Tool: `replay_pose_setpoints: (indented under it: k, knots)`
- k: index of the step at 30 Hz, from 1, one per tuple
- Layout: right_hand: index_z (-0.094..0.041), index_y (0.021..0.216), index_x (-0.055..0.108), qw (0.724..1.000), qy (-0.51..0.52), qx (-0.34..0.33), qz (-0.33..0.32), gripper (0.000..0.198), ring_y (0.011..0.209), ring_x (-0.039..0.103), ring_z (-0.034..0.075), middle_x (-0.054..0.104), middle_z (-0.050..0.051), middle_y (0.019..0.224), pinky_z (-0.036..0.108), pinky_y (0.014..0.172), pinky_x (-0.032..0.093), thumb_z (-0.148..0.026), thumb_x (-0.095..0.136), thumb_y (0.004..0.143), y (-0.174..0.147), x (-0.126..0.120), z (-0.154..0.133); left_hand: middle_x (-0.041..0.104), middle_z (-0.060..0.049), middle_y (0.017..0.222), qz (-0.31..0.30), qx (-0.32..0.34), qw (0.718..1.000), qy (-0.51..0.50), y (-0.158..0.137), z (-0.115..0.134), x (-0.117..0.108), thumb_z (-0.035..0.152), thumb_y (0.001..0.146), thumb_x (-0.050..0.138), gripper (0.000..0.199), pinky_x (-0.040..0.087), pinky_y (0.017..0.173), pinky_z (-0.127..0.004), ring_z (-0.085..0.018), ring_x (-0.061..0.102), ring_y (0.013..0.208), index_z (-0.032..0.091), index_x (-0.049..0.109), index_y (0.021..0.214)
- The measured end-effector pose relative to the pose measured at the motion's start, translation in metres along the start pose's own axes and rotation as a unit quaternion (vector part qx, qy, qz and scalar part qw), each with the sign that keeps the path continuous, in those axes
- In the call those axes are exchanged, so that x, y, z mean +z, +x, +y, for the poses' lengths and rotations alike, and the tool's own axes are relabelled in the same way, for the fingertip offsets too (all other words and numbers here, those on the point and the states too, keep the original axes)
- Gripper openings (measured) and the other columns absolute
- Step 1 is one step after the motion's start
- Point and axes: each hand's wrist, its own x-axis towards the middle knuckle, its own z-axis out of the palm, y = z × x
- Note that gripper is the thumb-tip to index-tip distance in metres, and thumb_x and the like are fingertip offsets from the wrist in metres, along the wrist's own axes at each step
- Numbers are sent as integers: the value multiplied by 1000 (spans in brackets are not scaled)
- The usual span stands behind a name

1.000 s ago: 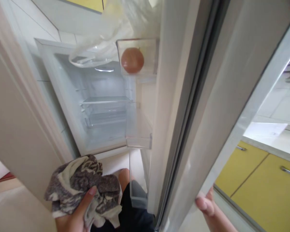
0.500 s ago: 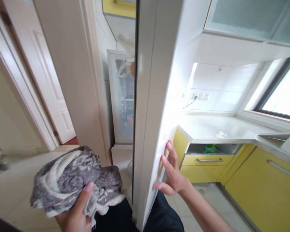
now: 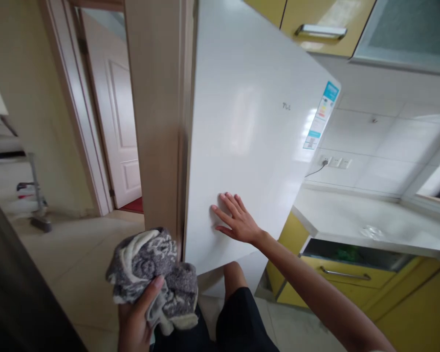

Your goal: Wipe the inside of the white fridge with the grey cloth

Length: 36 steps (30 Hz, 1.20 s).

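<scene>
A bunched grey and white patterned cloth [image 3: 146,264] fills my left hand [image 3: 137,318], with the thumb pressed over its front. The cloth hangs low, left of my legs. My right hand [image 3: 238,220] lies with fingers spread against the white refrigerator door [image 3: 238,122]. That door carries a small logo and a blue-and-white energy label [image 3: 320,115] near its far upper edge. The refrigerator's inside is hidden behind it. My bent leg [image 3: 238,293] shows just below the door.
A doorway frame [image 3: 161,122] stands left of the refrigerator, with a white panelled door [image 3: 112,107] beyond. On the right are a white counter [image 3: 344,210], a yellow drawer [image 3: 344,274], and yellow upper cabinets [image 3: 326,24]. A broom [image 3: 40,222] stands at far left.
The refrigerator door has swung so that its broad outer face shows and the inside is hidden. My right hand has moved from the door's edge onto that face. The cloth stays in my left hand.
</scene>
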Motion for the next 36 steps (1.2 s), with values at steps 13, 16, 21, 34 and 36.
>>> replay_pose_setpoints:
  k: [13,16,21,34,36]
  knots:
    - [-22,169,18,977,-52,17,-208,132,163,3,36,-1,19,174,63,132,7,-28,98,64,16,68,83,80,-6,109,-114,-38,990,72,-11,-50,11,44,54,96,76,62,96,-33,-25,76,108,22,68,122]
    - [-20,168,23,969,-66,29,-236,133,163,6,38,1,20,173,64,131,8,-21,99,59,14,81,97,80,-7,105,-111,-39,991,64,-14,-56,13,45,51,97,85,63,95,-38,-28,76,105,21,66,126]
    - [-20,167,24,966,-80,57,-240,122,163,5,36,3,19,173,66,131,7,-9,88,64,10,98,109,80,-7,98,-115,-47,991,51,-15,-59,13,47,49,99,93,62,96,-41,-30,77,102,19,65,131]
    - [-17,153,52,946,197,231,-110,84,162,19,35,29,18,172,63,132,10,-10,68,71,21,85,87,80,-9,112,-107,-75,990,46,-11,-63,9,43,50,99,91,62,97,-39,-31,76,110,22,65,131]
    - [-19,146,56,891,311,331,-3,67,148,44,33,49,19,158,61,126,31,-20,63,79,20,82,79,79,-10,116,-107,-75,990,61,-10,-64,8,44,52,98,88,62,94,-37,-30,76,110,21,65,131]
